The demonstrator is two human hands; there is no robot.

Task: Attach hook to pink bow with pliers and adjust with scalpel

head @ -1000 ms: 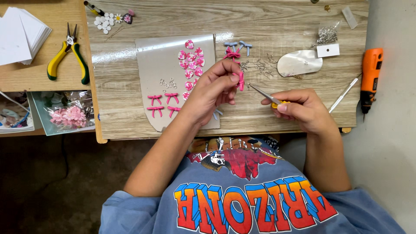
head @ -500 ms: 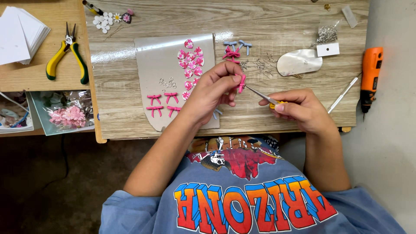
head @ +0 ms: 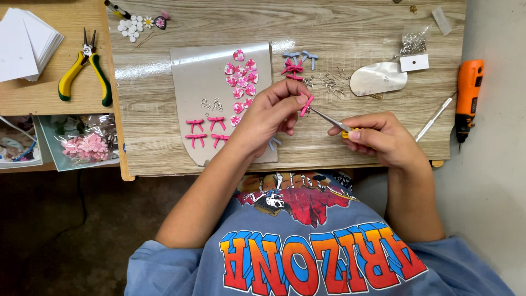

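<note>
My left hand (head: 271, 112) pinches a small pink bow charm (head: 307, 104) above the wooden table (head: 350, 22). In my right hand (head: 378, 137) is a pair of small yellow-handled pliers (head: 329, 118), whose metal tip touches the bow. Just left of the hands lies a grey sheet (head: 192, 77) carrying pink heart charms (head: 241, 82), several pink bows (head: 205, 131) and small metal rings (head: 211, 104). More pink and blue bows (head: 296, 63) lie beyond my left hand.
An orange rotary tool (head: 468, 96) and a thin metal tool (head: 435, 118) lie at the right. A shell-like dish (head: 378, 79), loose hooks (head: 329, 82) and a bag of findings (head: 413, 41) sit behind. Yellow-green pliers (head: 85, 77), white cards (head: 24, 46) and bagged pink flowers (head: 85, 147) are left.
The pliers' tip has moved up and left to meet the bow in my left hand. Both hands stay in nearly the same place.
</note>
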